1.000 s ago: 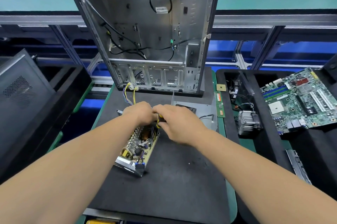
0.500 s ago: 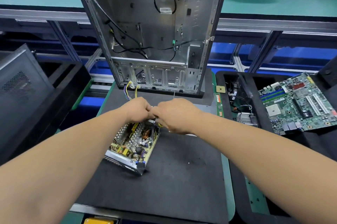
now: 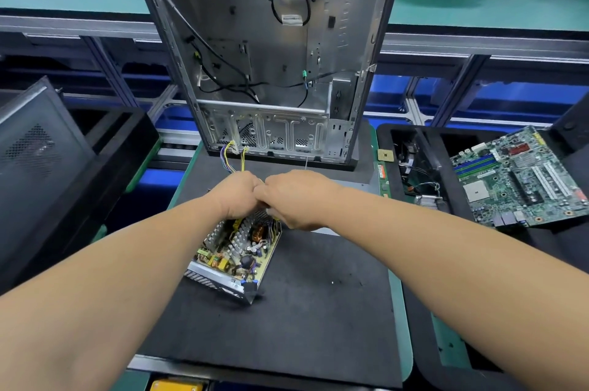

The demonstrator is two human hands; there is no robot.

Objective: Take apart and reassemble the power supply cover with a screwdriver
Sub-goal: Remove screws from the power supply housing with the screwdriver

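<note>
An open power supply (image 3: 236,253) lies on the black mat (image 3: 302,311), its circuit board, coils and heat sinks exposed. My left hand (image 3: 237,194) curls over its far end, where yellow and purple wires (image 3: 234,158) run out; the fingers are hidden. My right hand (image 3: 299,199) touches the left one, knuckles up, fingers curled round a screwdriver that shows only as a sliver of yellow under the palm. A flat grey metal cover (image 3: 360,188) lies on the mat beneath and behind my right wrist.
An empty computer case (image 3: 264,56) stands upright at the mat's far edge. To the right, a black tray holds a green motherboard (image 3: 516,174) and a cooler (image 3: 428,201). A black side panel (image 3: 35,148) leans at the left.
Both hands have stayed together at the power supply's far end, shifting slightly away from me. The screwdriver's yellow handle, visible one second ago, is now almost hidden. The view has tilted a little.
</note>
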